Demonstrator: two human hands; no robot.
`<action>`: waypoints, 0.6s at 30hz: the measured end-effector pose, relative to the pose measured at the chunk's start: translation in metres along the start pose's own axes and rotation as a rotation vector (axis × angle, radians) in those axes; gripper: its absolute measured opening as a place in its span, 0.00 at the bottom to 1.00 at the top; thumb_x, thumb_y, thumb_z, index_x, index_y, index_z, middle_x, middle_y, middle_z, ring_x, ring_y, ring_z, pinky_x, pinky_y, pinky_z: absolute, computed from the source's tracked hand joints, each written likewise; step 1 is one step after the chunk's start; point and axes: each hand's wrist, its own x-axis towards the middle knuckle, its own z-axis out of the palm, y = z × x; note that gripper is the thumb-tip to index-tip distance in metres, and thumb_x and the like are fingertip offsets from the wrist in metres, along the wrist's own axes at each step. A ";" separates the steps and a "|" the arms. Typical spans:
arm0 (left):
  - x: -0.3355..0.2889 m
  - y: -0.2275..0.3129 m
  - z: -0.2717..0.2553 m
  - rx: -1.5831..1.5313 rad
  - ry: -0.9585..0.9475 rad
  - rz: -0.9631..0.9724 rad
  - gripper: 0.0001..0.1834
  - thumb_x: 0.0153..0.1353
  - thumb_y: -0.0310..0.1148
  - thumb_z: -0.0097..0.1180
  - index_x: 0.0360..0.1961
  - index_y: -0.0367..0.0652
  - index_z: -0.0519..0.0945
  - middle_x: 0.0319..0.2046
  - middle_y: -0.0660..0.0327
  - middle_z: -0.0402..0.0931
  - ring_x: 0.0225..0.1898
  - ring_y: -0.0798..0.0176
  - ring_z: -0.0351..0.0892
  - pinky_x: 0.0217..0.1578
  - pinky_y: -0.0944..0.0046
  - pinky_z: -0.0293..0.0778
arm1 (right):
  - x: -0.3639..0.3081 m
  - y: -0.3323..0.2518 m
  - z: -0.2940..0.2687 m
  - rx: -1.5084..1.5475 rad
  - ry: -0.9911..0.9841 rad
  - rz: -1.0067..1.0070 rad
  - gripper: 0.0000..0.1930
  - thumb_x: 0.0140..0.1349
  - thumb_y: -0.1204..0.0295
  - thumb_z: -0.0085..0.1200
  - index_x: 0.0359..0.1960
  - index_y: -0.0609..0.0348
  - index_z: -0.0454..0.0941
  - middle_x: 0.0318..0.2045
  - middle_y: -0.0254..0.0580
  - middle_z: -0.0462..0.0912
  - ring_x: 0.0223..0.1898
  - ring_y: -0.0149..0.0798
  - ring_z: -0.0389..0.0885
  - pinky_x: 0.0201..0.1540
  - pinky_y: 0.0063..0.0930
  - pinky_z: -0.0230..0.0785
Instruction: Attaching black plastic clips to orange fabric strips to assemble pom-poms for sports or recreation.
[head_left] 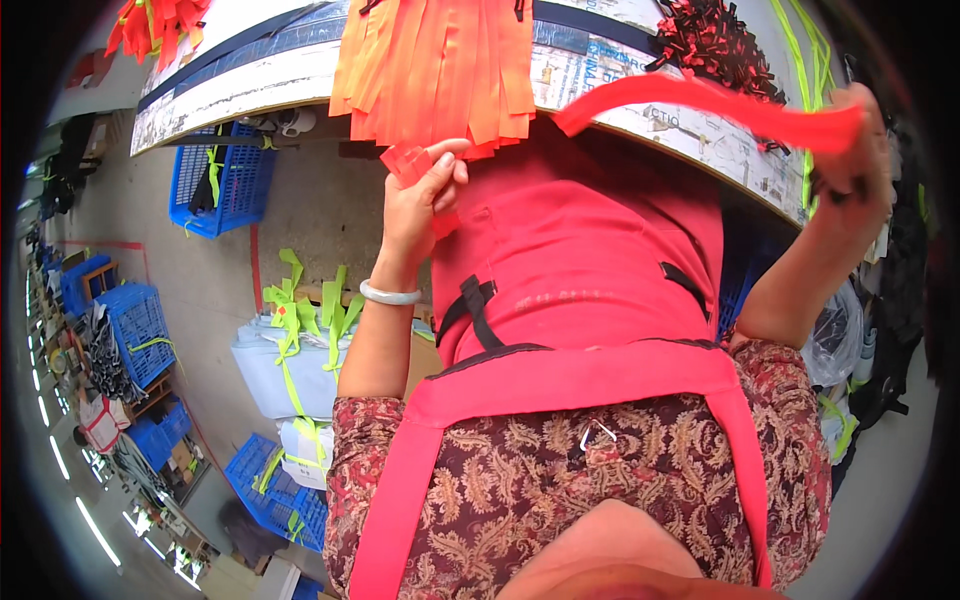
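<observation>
My left hand [422,200] is closed around a small bunch of red fabric strips [404,165], just below the table's front edge. Beside it, a wide row of orange strips [435,75] lies on the table and hangs over the edge. Raised at the right, my right hand [858,150] grips one end of a single red strip [715,103]. The strip's other end reaches left over the table edge. Motion blurs this hand's fingers somewhat. Behind the strip sits a heap of small black-and-red pieces [715,45].
The table [240,90] has a worn, taped edge. More red-orange strips [155,30] lie at its far left, yellow-green straps [808,60] at its right. Blue crates [240,185] and a pale tied bundle [275,365] stand on the floor to the left.
</observation>
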 end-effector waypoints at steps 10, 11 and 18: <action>0.006 0.011 0.056 -0.126 -0.169 0.020 0.07 0.66 0.31 0.54 0.35 0.38 0.77 0.21 0.70 0.69 0.15 0.79 0.59 0.15 0.77 0.52 | -0.047 0.097 0.114 -0.094 -0.464 0.311 0.07 0.65 0.73 0.54 0.39 0.63 0.78 0.27 0.29 0.78 0.30 0.19 0.73 0.34 0.15 0.67; 0.004 0.014 0.051 -0.101 -0.206 -0.052 0.08 0.67 0.34 0.52 0.35 0.39 0.76 0.19 0.70 0.67 0.14 0.80 0.56 0.14 0.76 0.49 | -0.043 0.100 0.108 -0.140 -0.533 0.321 0.06 0.65 0.73 0.54 0.40 0.62 0.79 0.27 0.29 0.78 0.31 0.19 0.73 0.34 0.15 0.68; 0.011 0.005 0.045 -0.144 -0.415 -0.330 0.13 0.69 0.38 0.50 0.37 0.39 0.78 0.21 0.68 0.70 0.13 0.80 0.56 0.13 0.76 0.49 | -0.045 0.115 0.100 -0.214 -0.707 0.141 0.05 0.65 0.75 0.53 0.37 0.62 0.79 0.25 0.33 0.78 0.28 0.21 0.75 0.30 0.18 0.69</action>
